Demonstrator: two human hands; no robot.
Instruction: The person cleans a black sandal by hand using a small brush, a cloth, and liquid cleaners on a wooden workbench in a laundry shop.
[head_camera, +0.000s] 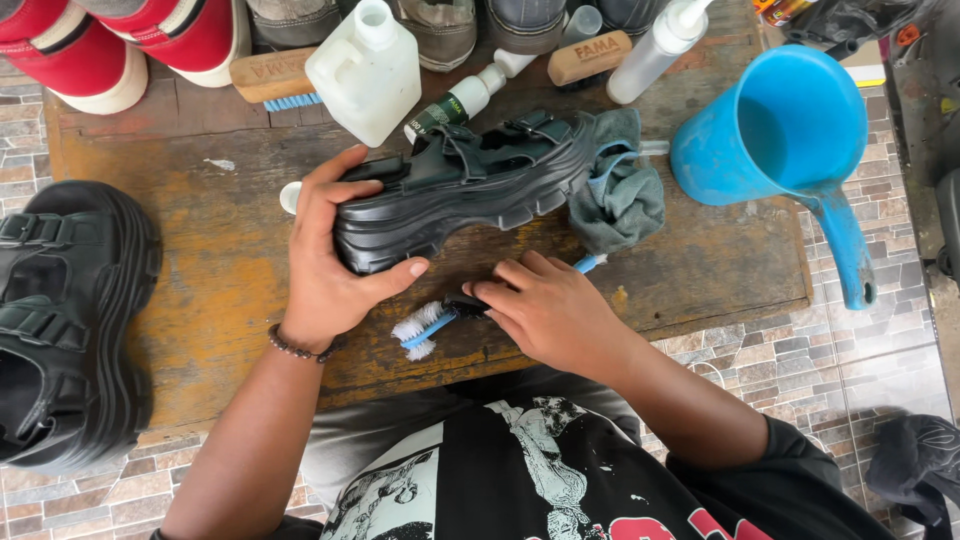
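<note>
The black shirt with a white picture is closest, down at the bottom, and both arms reach out from it over the wooden tabletop. The right hand lies low on the wood with its fingers bent over the dark handle of a small brush; the white bristles and a blue part stick out to the left, and I think the fingers are just closing on it, not lifting it. The left hand is wrapped around the heel end of a chunky black sandal, thumb under the thick sole, fingers on top, holding it on its side in the middle of the tabletop. A grey cloth lies touching the toe end. A blue scoop sits to the right, and a white jug and spray bottles stand behind. The other black sandal waits on the left. It looks like the scrubbing step. Next, the brush needs a firm grip, and the sole must stay turned toward it.
</note>
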